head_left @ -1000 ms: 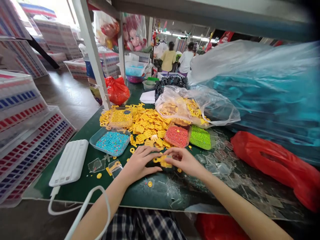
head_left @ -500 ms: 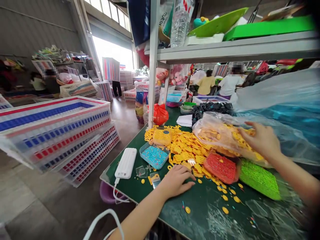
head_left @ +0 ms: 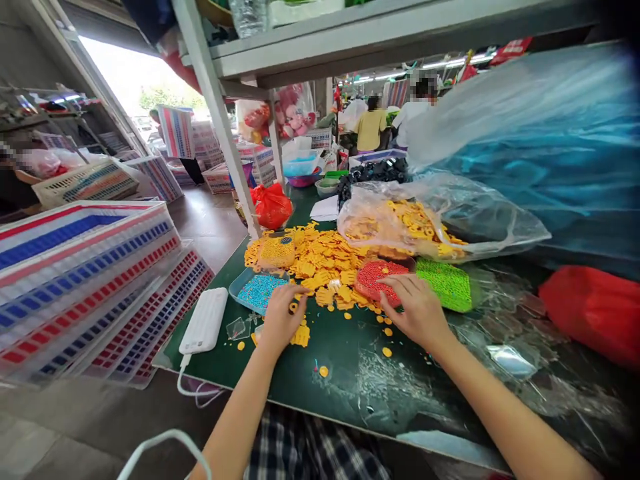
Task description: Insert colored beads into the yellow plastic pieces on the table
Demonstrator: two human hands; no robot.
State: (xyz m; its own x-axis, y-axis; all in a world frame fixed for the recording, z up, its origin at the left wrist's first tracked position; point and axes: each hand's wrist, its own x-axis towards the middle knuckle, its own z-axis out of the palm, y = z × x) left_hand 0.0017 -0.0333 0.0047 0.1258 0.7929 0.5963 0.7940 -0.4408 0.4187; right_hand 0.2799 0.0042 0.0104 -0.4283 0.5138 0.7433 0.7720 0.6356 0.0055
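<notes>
Near left fingers (head_left: 292,291), yellow piece (head_left: 301,337)

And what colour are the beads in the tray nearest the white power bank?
Those beads are mostly blue, seen in the head view.

2 slim, bare forearms (head_left: 245,407) taper to the wrists; the bare left hand (head_left: 281,317) and bare right hand (head_left: 416,310) are slender-fingered; a dark-and-white plaid cloth garment (head_left: 300,450), checked in squares, covers the lap.
</notes>
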